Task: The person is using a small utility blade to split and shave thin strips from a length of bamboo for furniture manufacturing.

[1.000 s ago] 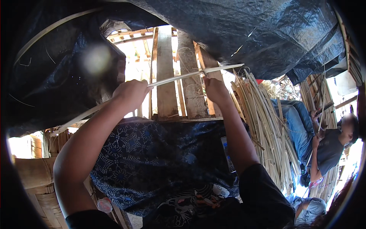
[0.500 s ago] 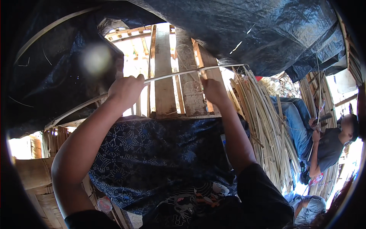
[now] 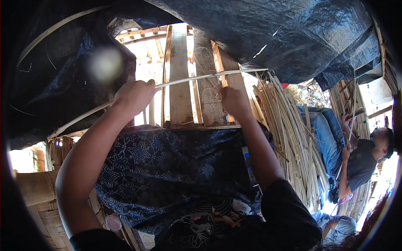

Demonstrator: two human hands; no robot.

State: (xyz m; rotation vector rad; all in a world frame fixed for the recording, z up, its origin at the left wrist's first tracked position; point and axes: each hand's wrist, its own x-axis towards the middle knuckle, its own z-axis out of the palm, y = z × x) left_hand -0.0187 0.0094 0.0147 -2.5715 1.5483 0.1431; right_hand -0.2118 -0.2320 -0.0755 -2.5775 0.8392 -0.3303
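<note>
A long pale bamboo strip (image 3: 188, 79) runs across in front of me, bowed slightly, from the lower left to the upper right. My left hand (image 3: 135, 97) is closed around it left of the middle. Just below the strip, toward its right part, my right hand (image 3: 235, 103) is closed in a fist, a little blurred. Whatever that fist holds, if anything, is hidden. Behind the strip stand upright wooden planks (image 3: 180, 100). A dark blue patterned cloth (image 3: 167, 159) covers my lap, with a phone-like device (image 3: 248, 165) on it beside my right forearm.
A large pile of split bamboo strips (image 3: 289, 134) lies to the right. Beyond it a person (image 3: 364, 163) in jeans sits holding a thin strip. Black plastic sheeting (image 3: 301, 37) hangs overhead and at the left. Woven bamboo (image 3: 48, 213) is at the lower left.
My left hand has shifted slightly left and up with the strip. My right hand has dropped slightly away from the strip. The other person's hands have moved.
</note>
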